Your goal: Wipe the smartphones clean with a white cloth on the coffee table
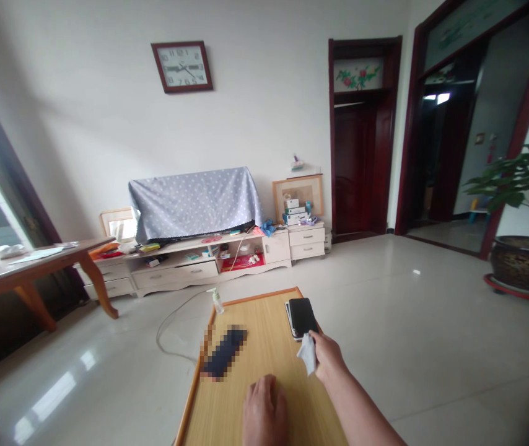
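The right hand, its grip pinched on a white wipe touching the dark phone at the desk's right edge, could nudge it off, while the left hand rests flat and empty

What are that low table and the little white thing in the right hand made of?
The low table looks like pale bamboo or wood, matte, with fine parallel lines and an orange-brown edge. The white thing in the right hand hangs limp and creased, probably a cloth or wipe.
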A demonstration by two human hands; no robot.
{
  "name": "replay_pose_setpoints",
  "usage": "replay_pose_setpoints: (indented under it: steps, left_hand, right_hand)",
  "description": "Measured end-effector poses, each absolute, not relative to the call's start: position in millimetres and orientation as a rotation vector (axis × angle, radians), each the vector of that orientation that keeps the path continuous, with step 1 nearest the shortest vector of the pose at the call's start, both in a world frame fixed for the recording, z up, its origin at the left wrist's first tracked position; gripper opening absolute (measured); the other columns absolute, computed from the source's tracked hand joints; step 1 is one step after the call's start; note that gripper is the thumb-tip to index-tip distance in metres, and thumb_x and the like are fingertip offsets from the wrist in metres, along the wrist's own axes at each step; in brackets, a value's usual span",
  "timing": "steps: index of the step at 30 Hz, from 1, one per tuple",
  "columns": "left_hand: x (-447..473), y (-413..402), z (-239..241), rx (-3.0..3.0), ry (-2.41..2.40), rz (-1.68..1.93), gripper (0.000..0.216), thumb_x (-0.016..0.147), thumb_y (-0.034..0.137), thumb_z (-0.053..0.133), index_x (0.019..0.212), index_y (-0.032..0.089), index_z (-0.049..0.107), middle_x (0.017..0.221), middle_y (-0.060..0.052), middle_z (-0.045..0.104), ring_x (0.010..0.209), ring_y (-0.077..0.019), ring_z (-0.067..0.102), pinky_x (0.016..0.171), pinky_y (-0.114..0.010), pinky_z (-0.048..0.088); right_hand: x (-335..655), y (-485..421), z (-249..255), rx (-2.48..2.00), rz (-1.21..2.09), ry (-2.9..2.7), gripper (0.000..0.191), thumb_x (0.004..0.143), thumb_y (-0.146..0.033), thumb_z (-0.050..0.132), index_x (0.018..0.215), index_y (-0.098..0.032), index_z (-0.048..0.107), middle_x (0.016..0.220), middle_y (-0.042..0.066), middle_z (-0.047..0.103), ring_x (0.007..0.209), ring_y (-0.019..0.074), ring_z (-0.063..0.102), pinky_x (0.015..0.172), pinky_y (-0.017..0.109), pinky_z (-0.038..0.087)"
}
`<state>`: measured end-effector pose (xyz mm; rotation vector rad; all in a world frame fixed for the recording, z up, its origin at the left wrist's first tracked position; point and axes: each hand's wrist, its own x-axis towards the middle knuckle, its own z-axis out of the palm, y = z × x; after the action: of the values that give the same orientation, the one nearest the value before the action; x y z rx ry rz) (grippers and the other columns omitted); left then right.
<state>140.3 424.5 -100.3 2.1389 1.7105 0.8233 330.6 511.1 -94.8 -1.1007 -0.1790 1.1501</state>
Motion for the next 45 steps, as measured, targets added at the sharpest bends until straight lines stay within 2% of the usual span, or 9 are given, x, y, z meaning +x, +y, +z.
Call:
replay_pose_setpoints:
  steps: [4,8,13,19,26,31,38,43,45]
  left_hand:
    - [140,426,-97,2.147,1.708,0.821,0.018,0.095,0.03,0.043,0.099,0.024,0.06,0.099,-0.005,0.069,0.099,-0.0224,0.06,0.087,-0.032,0.041]
    - [141,425,-92,2.147,1.684,0.82,0.016,0.093,0.03,0.045,0.095,0.024,0.06,0.097,-0.006,0.068,0.098,-0.0232,0.06,0.087,-0.033,0.041]
    - [141,424,-92,2.128,1.684,0.832,0.015,0.092,0.029,0.046,0.093,0.024,0.06,0.096,-0.006,0.068,0.097,-0.0236,0.059,0.086,-0.033,0.04]
    - [142,424,-94,2.127,1.676,0.845,0.014,0.092,0.028,0.047,0.096,0.024,0.06,0.097,-0.006,0.068,0.098,-0.024,0.059,0.087,-0.034,0.039]
    - [144,423,-89,2.127,1.676,0.843,0.013,0.091,0.026,0.047,0.094,0.024,0.06,0.097,-0.006,0.067,0.098,-0.0238,0.059,0.087,-0.034,0.04]
    - [141,421,-91,2.125,1.686,0.835,0.014,0.093,0.029,0.047,0.095,0.024,0.06,0.097,-0.006,0.068,0.098,-0.0248,0.059,0.086,-0.036,0.041]
    - [135,405,-79,2.22,1.519,0.855,0.04,0.094,0.052,0.054,0.125,0.027,0.06,0.118,-0.007,0.068,0.115,-0.0273,0.056,0.096,-0.04,0.038]
    - [129,394,-63,2.232,1.581,0.754,0.022,0.093,0.028,0.048,0.098,0.028,0.069,0.1,-0.004,0.071,0.107,-0.0239,0.057,0.088,-0.036,0.039]
    - [123,393,-63,2.234,1.59,0.725,0.023,0.092,0.026,0.048,0.093,0.028,0.07,0.097,-0.004,0.071,0.107,-0.0237,0.057,0.088,-0.035,0.04]
  right_hand:
    - [332,518,-103,-1.141,1.202,-0.19,0.029,0.099,-0.039,0.064,0.116,-0.016,0.063,0.106,0.004,0.067,0.083,0.0145,0.066,0.073,0.032,0.059]
    - [332,521,-106,-1.154,1.24,-0.202,0.032,0.098,-0.039,0.065,0.122,-0.017,0.062,0.117,0.006,0.065,0.095,0.0184,0.067,0.081,0.037,0.059]
    - [332,522,-109,-1.132,1.232,-0.207,0.024,0.098,-0.037,0.066,0.108,-0.015,0.065,0.097,0.002,0.068,0.076,0.013,0.066,0.068,0.029,0.058]
    - [335,524,-109,-1.061,1.194,-0.179,0.025,0.077,-0.031,0.083,0.079,-0.016,0.063,0.062,0.001,0.067,0.055,0.0154,0.063,0.051,0.026,0.049]
    - [333,517,-101,-1.052,1.188,-0.173,0.029,0.072,-0.035,0.084,0.077,-0.017,0.063,0.06,0.002,0.068,0.049,0.0151,0.06,0.048,0.027,0.046]
    - [326,493,-98,-1.055,1.195,-0.262,0.037,0.066,-0.042,0.087,0.079,-0.019,0.061,0.058,-0.004,0.062,0.047,0.0116,0.054,0.046,0.023,0.039]
    - [295,447,-89,-1.103,1.272,-0.508,0.043,0.065,-0.053,0.083,0.08,-0.019,0.062,0.061,-0.004,0.058,0.051,0.0099,0.05,0.044,0.021,0.03]
    - [275,415,-77,-1.219,1.305,-0.816,0.036,0.072,-0.049,0.076,0.093,-0.02,0.07,0.082,0.004,0.071,0.069,0.0163,0.062,0.055,0.023,0.038]
    - [271,406,-76,-1.282,1.253,-0.972,0.025,0.071,-0.039,0.076,0.086,-0.02,0.072,0.082,0.003,0.073,0.074,0.0183,0.063,0.059,0.024,0.038]
